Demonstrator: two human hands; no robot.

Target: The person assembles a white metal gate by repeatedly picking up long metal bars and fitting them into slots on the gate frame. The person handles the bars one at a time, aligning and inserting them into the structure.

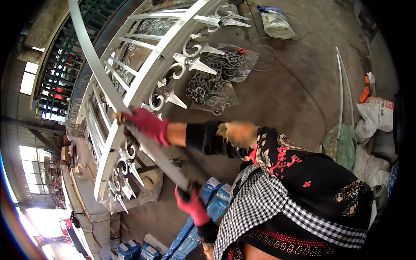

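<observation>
A long, flat, silvery-grey metal bar (97,65) slants across the view from the top left toward the lower middle. My right hand (147,124), in a pink glove with dark-stained fingers, is closed around its middle. My left hand (193,206), in a matching glove, grips the bar near its lower end. Beneath the bar lies a white metal railing (147,67) with a curved frame, thin crossbars, scrolls and spear-point ornaments (201,65) along one side. My right forearm passes over part of those ornaments and hides them.
Loose grey metal scrolls (214,78) are heaped on plastic sheeting beside the railing. Blue plastic-wrapped bundles (212,199) lie near my left arm. Dark green fence panels (63,76) stand at the far left. Sacks (340,145) and thin strips are at the right; a hose crosses the floor.
</observation>
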